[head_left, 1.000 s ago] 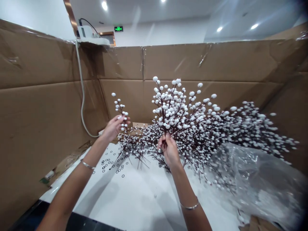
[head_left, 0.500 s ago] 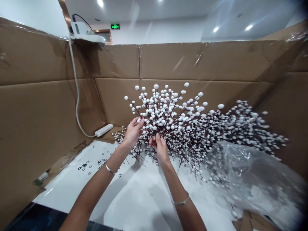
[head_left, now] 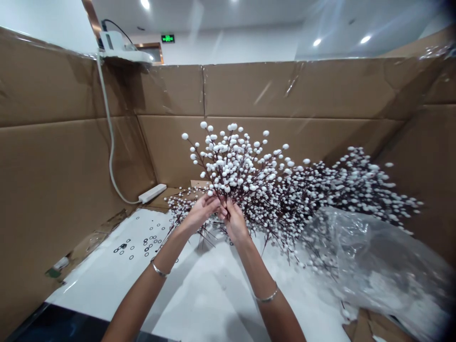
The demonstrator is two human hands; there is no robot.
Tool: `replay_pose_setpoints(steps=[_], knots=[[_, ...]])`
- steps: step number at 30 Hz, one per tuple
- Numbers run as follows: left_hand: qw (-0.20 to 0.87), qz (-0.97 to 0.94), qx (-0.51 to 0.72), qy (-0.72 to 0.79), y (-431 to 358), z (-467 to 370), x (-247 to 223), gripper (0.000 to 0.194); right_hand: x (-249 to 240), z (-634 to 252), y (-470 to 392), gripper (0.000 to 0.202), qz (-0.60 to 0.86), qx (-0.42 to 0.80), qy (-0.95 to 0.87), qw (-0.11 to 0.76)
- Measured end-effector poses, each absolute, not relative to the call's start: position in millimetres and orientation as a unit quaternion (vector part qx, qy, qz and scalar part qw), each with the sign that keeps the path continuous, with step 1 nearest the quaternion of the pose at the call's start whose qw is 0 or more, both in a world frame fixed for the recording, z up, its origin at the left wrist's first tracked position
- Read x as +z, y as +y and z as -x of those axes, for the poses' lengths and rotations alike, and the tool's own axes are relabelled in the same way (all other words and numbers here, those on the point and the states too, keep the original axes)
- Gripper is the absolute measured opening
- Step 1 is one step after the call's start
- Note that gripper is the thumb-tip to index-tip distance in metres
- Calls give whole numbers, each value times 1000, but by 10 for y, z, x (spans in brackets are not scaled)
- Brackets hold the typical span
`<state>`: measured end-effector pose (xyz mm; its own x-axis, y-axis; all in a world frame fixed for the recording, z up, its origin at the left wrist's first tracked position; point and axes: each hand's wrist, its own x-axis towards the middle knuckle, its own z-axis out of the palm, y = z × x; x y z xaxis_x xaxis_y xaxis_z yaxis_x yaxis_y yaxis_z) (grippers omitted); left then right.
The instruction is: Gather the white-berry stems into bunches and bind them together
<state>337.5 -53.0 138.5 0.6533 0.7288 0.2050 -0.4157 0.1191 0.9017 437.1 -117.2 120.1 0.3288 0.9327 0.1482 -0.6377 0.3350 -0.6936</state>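
- Cardboard panels (head_left: pixel 285 90) are standing around a white-covered desk (head_left: pixel 199 294), and a green lit sign (head_left: pixel 167 38) is glowing beyond them.
- Right grip (head_left: pixel 235 223): the thumb and fingers are clamping together on the gathered lower stems of a white-berry bunch (head_left: pixel 231 161).
- Left grip (head_left: pixel 202 209): the fingers are touching the lower stems, just beside the right fingers; overlap is hiding whether they are clamping on a stem.
- Bunch position: it is rising upright above both grips, its berries fanning out before the rear panel.
- Silver bracelets (head_left: pixel 267 298) are encircling both forearms.
- Loose berry stems (head_left: pixel 320 190) are lying in a heap behind the bunch and to its right.
- Black rings (head_left: pixel 150 241) are lying scattered on the white covering, left of the stems.
- Clear plastic bag (head_left: pixel 377 256): it is lying crumpled at the right, partly covering the heap.
- White power strip (head_left: pixel 152 194): it is resting near the rear left corner, with a white cable (head_left: pixel 110 137) running upward from it.
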Motion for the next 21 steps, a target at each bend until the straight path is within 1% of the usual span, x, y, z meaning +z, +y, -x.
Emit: replay_pose_setpoints(steps=[4,6,9,11,16,21], knots=[[734,-631,219,119,-495,-3308,1374,53,1220,-4251,-1232,46,245,591,-297,708],[727,-660,160,98,-464,-3251,1427,62,1223,-4193,-1270,45,235,623,-322,673],[723,-679,101,73,-415,-3164,1457,74,1219,-4125,-1312,45,233,639,-340,650],[727,-677,85,81,-391,-3122,1435,73,1206,-4090,-1319,47,235,640,-344,646],[731,-668,67,119,-425,-3091,1415,61,1151,-4016,-1285,50,261,616,-372,644],[694,-688,101,186,-544,-3104,1487,48,1127,-3977,-1261,47,282,581,-377,664]])
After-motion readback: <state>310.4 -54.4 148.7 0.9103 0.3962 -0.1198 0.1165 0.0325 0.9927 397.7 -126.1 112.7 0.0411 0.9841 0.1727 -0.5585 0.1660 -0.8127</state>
